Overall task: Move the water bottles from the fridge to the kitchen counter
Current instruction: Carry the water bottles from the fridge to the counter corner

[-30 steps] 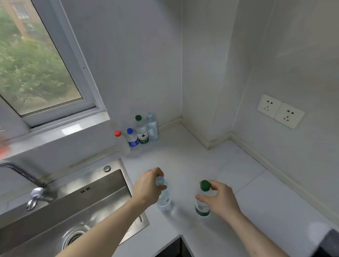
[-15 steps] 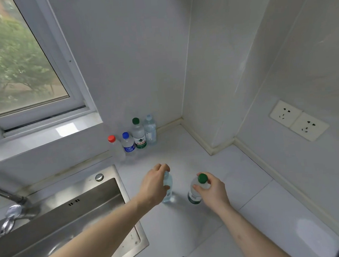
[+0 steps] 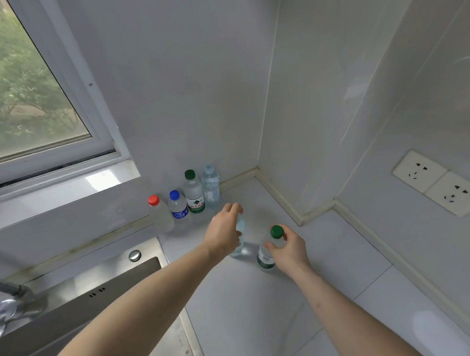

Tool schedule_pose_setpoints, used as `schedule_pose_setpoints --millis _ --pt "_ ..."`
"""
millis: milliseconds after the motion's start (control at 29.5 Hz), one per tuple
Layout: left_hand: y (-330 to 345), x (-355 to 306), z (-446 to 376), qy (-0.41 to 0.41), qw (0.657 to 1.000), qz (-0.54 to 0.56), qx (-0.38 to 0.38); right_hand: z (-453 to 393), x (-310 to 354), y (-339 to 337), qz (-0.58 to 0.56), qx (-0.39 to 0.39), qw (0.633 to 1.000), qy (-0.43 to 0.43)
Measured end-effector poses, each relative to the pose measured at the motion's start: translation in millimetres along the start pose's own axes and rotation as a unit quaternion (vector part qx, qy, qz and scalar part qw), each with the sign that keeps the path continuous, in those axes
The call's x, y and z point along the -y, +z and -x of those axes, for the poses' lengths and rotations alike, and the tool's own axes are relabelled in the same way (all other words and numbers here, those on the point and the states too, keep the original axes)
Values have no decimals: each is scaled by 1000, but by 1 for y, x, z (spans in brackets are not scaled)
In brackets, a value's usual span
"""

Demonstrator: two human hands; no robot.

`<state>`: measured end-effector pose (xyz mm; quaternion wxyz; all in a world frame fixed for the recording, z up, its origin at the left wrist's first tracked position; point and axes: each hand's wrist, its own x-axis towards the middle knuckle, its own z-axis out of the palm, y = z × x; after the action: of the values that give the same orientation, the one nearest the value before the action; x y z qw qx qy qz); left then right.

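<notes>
The left hand (image 3: 223,233) is curled round the upper part of a clear bottle (image 3: 238,244), covering its cap; the bottle's base shows below the hand and stands on the table (image 3: 327,254). The right hand (image 3: 288,247) grips the neck of a green-capped bottle (image 3: 267,253) just under the green cap (image 3: 276,231), thumb on the near side and fingers round the far side. That bottle also stands upright on the table, its label facing left. The two held bottles are near each other but apart, with a strip of bare table between them.

Beyond the left hand, four more bottles stand in a row against the wall. From left to right: a red-capped one (image 3: 159,211), a blue-capped one (image 3: 177,206) with a blue label, a taller green-capped one (image 3: 193,193) with a green label, and a clear one (image 3: 210,186) with a pale cap. These four stand close together, the last two touching or nearly so. The row is near the left hand but apart from it.

To the left of the left forearm lies a steel sink (image 3: 103,291), with a tap (image 3: 9,304) at its far left. Above the sink is a window (image 3: 27,88). Far to the right of the right hand, two wall sockets (image 3: 435,182) sit side by side on the wall.
</notes>
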<state>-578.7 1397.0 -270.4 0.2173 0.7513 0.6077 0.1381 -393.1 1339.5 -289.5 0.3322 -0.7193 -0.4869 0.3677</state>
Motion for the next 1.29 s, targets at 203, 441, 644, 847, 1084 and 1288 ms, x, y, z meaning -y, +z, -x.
schedule_pose_setpoints --millis 203,441,644,847,1084,1288 --pt "-4 -5 -52 8 999 -31 -5 -26 9 4 -18 0 1000 15" --pt "-13 -1 -109 10 997 -74 5 -59 16 8 -19 -7 1000 8" --pt "-24 5 -142 27 986 -163 6 -85 21 15 -20 -16 1000 0" --pt "-31 13 -169 31 971 -238 -16 -115 35 22 -3 -12 1000 9" --pt "-42 21 -191 45 947 -317 -7 -152 48 34 6 -12 1000 2" --pt "-52 27 -201 63 937 -344 7 -183 62 45 7 -11 1000 -3"
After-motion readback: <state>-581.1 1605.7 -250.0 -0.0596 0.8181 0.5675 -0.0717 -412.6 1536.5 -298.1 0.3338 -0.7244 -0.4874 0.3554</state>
